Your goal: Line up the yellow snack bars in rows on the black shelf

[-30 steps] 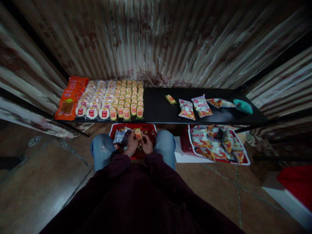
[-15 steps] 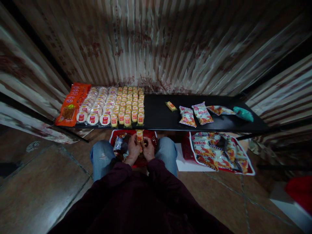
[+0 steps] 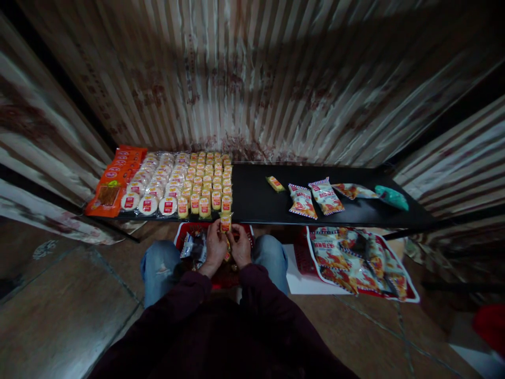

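Note:
Between my knees, just below the shelf's front edge, my left hand (image 3: 216, 244) and my right hand (image 3: 240, 246) both grip a small yellow snack cake in a clear wrapper (image 3: 225, 223). Its red and yellow label faces me. Under the hands is a red basket (image 3: 181, 227) holding dark and silver packets (image 3: 194, 247). Straight ahead on the shelf stand tight rows of matching yellow cakes (image 3: 204, 206). Left of them are rows of round white wrapped cakes (image 3: 148, 204), and an orange bag (image 3: 112, 184) lies at the far left.
One yellow cake (image 3: 275, 183) lies loose on the black shelf (image 3: 252, 202). To its right are two chip bags (image 3: 326, 196), another bag on its side (image 3: 355, 191) and a green packet (image 3: 392, 197). A second basket (image 3: 303, 258) full of similar bags stands on the right, beside my knee.
My hands have risen slightly toward the shelf edge with the yellow cake. The whole view has shifted a little, so the shelf sits lower in the picture. Nothing on the shelf has moved.

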Motion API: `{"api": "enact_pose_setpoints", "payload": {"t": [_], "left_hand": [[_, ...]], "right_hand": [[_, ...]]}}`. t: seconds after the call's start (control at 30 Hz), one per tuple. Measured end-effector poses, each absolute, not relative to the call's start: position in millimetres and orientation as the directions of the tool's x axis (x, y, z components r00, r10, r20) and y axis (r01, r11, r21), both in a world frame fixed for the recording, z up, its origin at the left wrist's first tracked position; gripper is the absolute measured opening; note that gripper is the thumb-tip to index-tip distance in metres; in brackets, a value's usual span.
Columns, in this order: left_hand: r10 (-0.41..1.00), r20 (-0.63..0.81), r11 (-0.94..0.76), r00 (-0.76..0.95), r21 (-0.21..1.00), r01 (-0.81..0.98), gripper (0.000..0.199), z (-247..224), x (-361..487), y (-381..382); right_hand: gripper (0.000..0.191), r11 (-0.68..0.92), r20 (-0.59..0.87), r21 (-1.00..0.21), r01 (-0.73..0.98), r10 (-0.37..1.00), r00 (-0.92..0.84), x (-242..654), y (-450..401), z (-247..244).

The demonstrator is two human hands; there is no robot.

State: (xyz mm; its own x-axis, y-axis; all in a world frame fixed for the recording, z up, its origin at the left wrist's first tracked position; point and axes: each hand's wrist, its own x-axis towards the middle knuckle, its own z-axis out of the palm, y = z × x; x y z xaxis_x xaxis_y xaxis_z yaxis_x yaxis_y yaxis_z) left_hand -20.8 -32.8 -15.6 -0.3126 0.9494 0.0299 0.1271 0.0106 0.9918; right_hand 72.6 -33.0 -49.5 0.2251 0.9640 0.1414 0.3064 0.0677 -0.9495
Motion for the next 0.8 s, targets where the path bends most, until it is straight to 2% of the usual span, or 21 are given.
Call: {"api": "enact_pose_setpoints", "payload": {"t": [0.3,0.57,0.8], "left_hand": [[0.938,0.063,0.014,-0.342,0.976,0.219,0.045,-6,-22,-22],[0.928,0.078,-0.012,-0.363,0.983,0.182,0.045,3,-23,-9],[0.94,0.144,-0.064,-0.308,0.964,0.257,0.046,15,-5,0]], "right_hand": [[0.022,0.101,0.214,-0.908,0.407,0.947,0.241,70,-18,-38],[0.025,0.153,0.254,-0.918,0.367,0.936,0.244,65,-4,-28],[0.023,0.153,0.259,-0.918,0.366,0.93,0.261,83,8,-15]]}}
